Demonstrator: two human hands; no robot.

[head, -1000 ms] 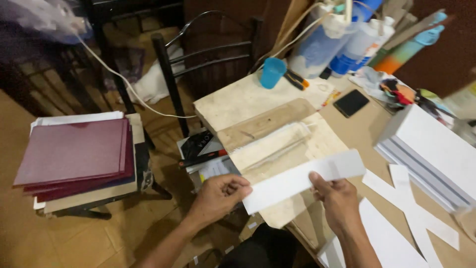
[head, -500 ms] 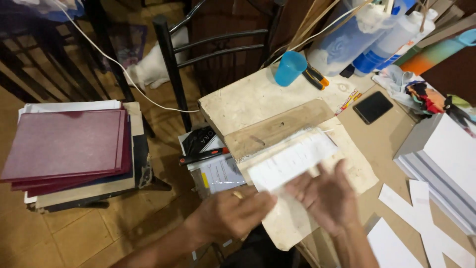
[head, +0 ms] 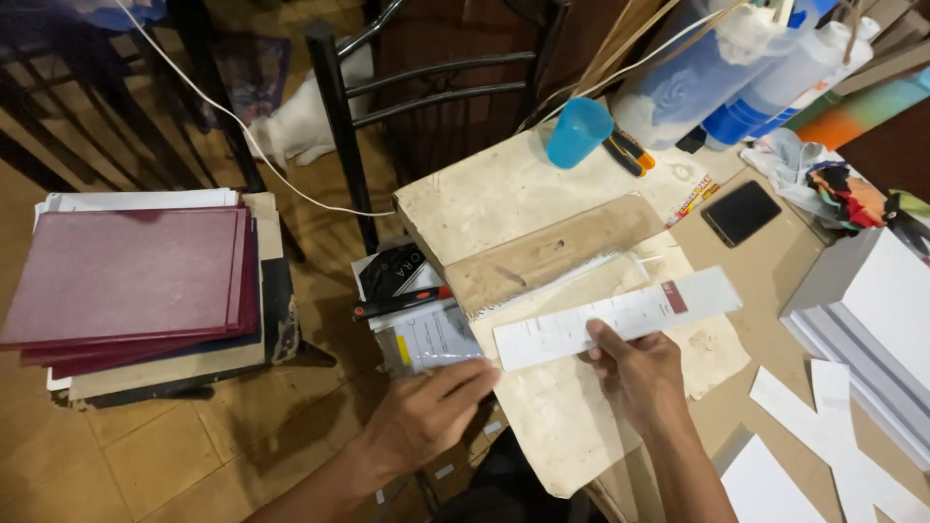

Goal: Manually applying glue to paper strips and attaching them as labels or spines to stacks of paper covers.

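Seen from above, a person's two bare hands work at the near edge of a cluttered brown table [head: 775, 281]. The right hand [head: 635, 373] pinches a long white paper strip [head: 615, 318], thumb on top and fingers curled beneath near the strip's middle; the strip lies slanted, its far end rising to the right with a small dark red patch on it, and it sits over a stained cream sheet [head: 572, 426] that hangs past the table edge. The left hand [head: 431, 416] is lower and to the left, fingers stretched out and loosely apart, gripping nothing, its fingertips near the strip's left end and just beside a clear plastic packet [head: 431, 334]. Behind the strip a wooden board [head: 552, 254] rests on a pale slab [head: 494, 199]. A blue cup [head: 578, 132] stands upside down at the slab's far edge, with an orange-and-black tool [head: 630, 152] just beside it. A black phone [head: 741, 212] lies flat farther right. A stack of white sheets [head: 877, 310] fills the right edge, with white paper cut-outs [head: 843, 426] near it. To the left, well apart from the table, a pile of maroon books [head: 131, 276] sits above the tiled floor. A black metal chair [head: 426, 87] stands beyond the table.
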